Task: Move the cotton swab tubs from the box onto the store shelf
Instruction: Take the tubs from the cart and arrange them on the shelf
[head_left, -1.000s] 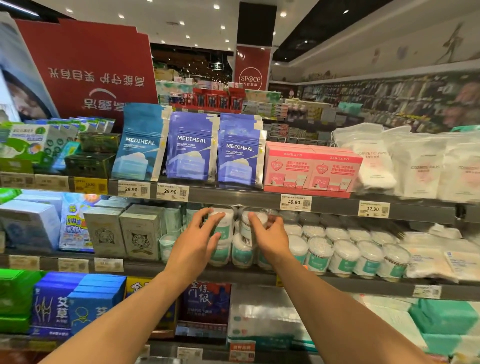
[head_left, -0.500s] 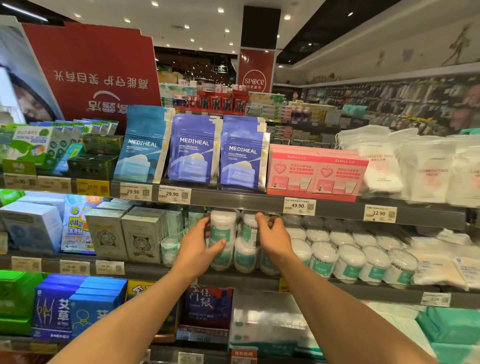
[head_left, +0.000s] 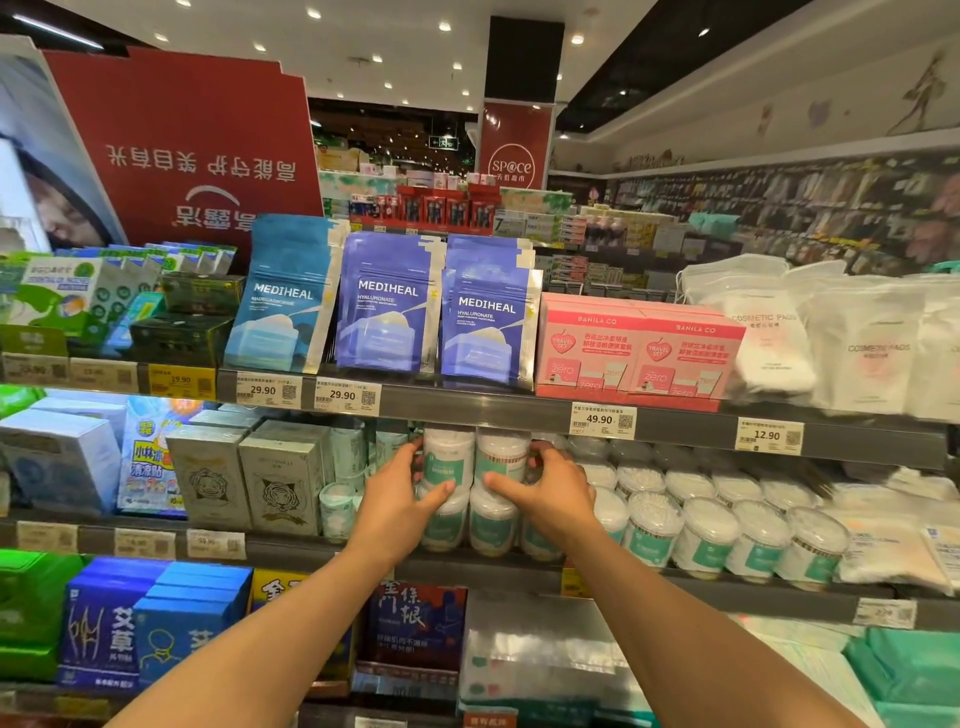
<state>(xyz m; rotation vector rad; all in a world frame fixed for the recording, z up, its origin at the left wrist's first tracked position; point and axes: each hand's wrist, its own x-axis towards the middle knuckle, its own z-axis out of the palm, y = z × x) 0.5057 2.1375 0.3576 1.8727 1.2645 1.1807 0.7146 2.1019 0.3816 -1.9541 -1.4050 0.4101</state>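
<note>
Two clear cotton swab tubs with teal labels stand side by side on top of other tubs on the middle shelf (head_left: 727, 584). My left hand (head_left: 397, 501) grips the left upper tub (head_left: 448, 457), thumb across its front. My right hand (head_left: 550, 493) grips the right upper tub (head_left: 501, 457), with my thumb under its label. Beneath them stand lower tubs (head_left: 491, 525), and a row of several more tubs (head_left: 706, 535) runs off to the right. The box is not in view.
The upper shelf edge (head_left: 493, 410) with price tags hangs just above the stacked tubs. Grey tiger-print cartons (head_left: 283, 478) stand left of the tubs, flat white packets (head_left: 883, 540) to the right. Mask pouches and pink boxes fill the top shelf.
Both hands have pushed the two upper tubs deeper onto the stack, under the shelf edge. My right hand has shifted from the tub's top to its side.
</note>
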